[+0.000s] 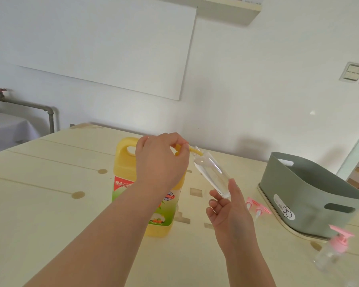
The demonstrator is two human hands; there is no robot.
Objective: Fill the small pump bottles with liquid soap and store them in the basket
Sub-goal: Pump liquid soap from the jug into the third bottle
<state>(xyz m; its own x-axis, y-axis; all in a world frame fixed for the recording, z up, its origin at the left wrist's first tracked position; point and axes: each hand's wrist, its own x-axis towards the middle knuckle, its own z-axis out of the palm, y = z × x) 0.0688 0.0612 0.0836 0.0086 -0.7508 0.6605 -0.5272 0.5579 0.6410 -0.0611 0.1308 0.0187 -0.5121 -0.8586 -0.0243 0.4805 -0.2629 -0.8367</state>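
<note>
A large yellow plastic soap jug is stood on the pale wooden table. Its yellow spout is pinched by the left hand and met by the mouth of a small clear uncapped bottle, tilted and gripped at its base by the right hand. Two pink pump heads are laid beside the grey-green basket; a pink-pumped clear bottle is stood nearby.
</note>
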